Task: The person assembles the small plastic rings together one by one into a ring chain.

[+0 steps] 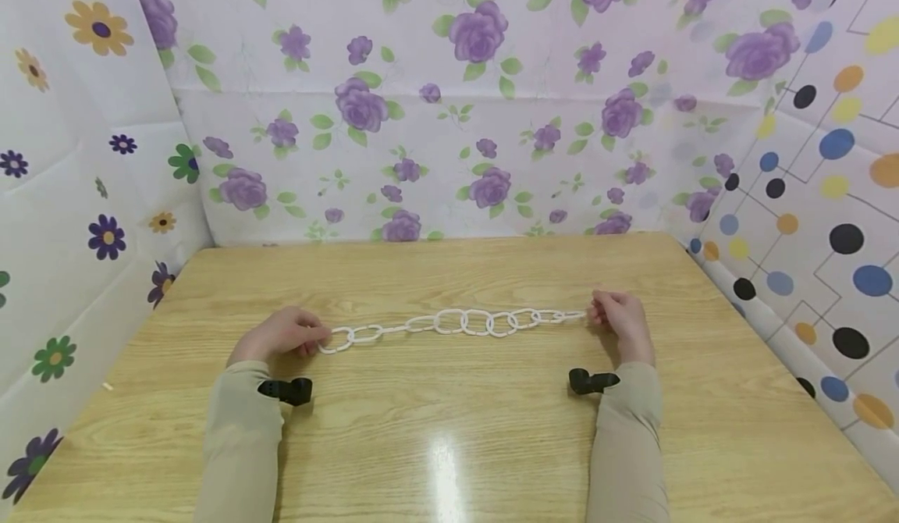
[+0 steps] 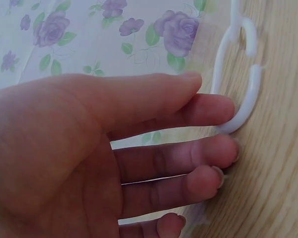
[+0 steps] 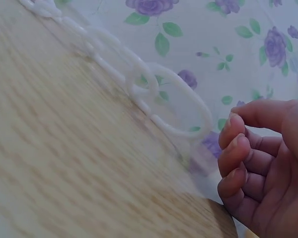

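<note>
A white plastic chain (image 1: pixel 477 322) of several oval links lies stretched across the wooden table between the two hands. At its left end, the left hand (image 1: pixel 284 332) touches the last link (image 2: pixel 256 87) with the index fingertip. In the left wrist view the thumb lies along the index finger, and the other fingers are loosely bent. The right hand (image 1: pixel 621 318) is beside the chain's right end. The right wrist view shows a small gap between the end link (image 3: pixel 204 111) and this hand (image 3: pixel 263 163). Its fingers are loosely curled, thumb near the index fingertip, holding nothing.
The wooden table (image 1: pixel 435 406) fills the foreground. Behind it hangs a purple-flowered cloth (image 1: pixel 421 140). A flowered sheet (image 1: pixel 56 195) stands to the left and a dotted sheet (image 1: pixel 808 195) to the right. Each sleeve cuff carries a small black device (image 1: pixel 288 390).
</note>
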Demonstrator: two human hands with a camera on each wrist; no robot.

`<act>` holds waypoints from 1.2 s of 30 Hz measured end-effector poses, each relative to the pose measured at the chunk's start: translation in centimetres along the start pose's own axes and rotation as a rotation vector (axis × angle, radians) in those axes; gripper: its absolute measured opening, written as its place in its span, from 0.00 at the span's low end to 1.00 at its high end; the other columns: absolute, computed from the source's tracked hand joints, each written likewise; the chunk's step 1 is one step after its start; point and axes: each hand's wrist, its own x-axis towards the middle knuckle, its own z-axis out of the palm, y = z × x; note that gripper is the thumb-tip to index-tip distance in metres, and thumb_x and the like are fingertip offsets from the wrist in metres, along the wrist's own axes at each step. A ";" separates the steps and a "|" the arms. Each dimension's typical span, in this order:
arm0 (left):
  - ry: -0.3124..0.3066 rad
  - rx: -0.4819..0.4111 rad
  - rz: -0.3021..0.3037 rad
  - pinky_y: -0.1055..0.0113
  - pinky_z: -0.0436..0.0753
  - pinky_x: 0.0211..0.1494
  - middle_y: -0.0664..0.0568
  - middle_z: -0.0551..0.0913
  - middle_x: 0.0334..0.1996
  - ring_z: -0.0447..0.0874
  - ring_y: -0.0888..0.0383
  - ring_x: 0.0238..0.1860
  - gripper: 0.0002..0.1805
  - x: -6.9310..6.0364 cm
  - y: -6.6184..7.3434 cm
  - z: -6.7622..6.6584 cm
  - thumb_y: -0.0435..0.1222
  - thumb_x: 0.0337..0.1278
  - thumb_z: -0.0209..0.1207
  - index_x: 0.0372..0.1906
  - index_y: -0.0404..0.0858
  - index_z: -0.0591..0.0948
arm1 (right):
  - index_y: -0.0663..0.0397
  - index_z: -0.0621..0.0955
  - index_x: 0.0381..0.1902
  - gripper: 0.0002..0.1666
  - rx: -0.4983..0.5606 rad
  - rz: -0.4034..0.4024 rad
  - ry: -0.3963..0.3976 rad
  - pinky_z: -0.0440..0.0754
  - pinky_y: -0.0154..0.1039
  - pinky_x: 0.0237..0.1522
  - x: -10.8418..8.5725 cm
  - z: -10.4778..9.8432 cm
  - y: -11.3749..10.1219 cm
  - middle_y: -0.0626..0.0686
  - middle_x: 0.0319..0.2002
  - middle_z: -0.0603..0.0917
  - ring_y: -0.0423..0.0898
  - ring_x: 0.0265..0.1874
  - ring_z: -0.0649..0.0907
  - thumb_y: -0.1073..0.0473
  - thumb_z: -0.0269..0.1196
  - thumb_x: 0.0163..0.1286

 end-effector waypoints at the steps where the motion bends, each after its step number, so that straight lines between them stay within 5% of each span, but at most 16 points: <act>1: 0.000 -0.002 -0.002 0.65 0.75 0.35 0.49 0.82 0.24 0.77 0.59 0.26 0.15 0.0 0.0 0.0 0.40 0.67 0.55 0.33 0.30 0.83 | 0.66 0.75 0.46 0.19 -0.017 -0.009 -0.001 0.76 0.27 0.28 0.0 0.0 0.0 0.39 0.19 0.79 0.32 0.21 0.77 0.52 0.52 0.75; 9: -0.003 -0.013 -0.011 0.65 0.75 0.36 0.50 0.82 0.24 0.76 0.59 0.26 0.15 0.0 -0.1 0.0 0.40 0.68 0.55 0.35 0.30 0.83 | 0.66 0.74 0.54 0.22 -0.266 -0.154 -0.100 0.76 0.33 0.30 0.3 0.1 0.4 0.42 0.21 0.81 0.36 0.23 0.78 0.54 0.58 0.71; 16: 0.015 -0.013 -0.032 0.65 0.74 0.36 0.47 0.83 0.26 0.77 0.58 0.27 0.16 -0.1 -0.3 0.0 0.40 0.69 0.53 0.43 0.28 0.80 | 0.61 0.80 0.47 0.16 -0.529 -0.222 -0.142 0.75 0.35 0.36 0.4 0.5 0.4 0.56 0.36 0.84 0.44 0.32 0.79 0.56 0.64 0.65; 26: 0.029 -0.004 -0.021 0.67 0.73 0.37 0.47 0.83 0.26 0.77 0.59 0.26 0.18 -0.1 -0.6 0.0 0.41 0.69 0.53 0.46 0.27 0.79 | 0.62 0.79 0.46 0.16 -0.558 -0.257 -0.245 0.73 0.38 0.35 -0.2 0.3 0.2 0.55 0.34 0.80 0.47 0.31 0.76 0.56 0.64 0.66; 36: 0.025 -0.038 -0.062 0.66 0.75 0.37 0.46 0.84 0.27 0.78 0.58 0.28 0.19 -0.2 -0.5 -0.1 0.41 0.69 0.52 0.49 0.27 0.77 | 0.63 0.79 0.43 0.11 -0.515 -0.234 -0.114 0.74 0.36 0.32 0.1 0.7 0.5 0.53 0.31 0.80 0.44 0.28 0.76 0.61 0.61 0.67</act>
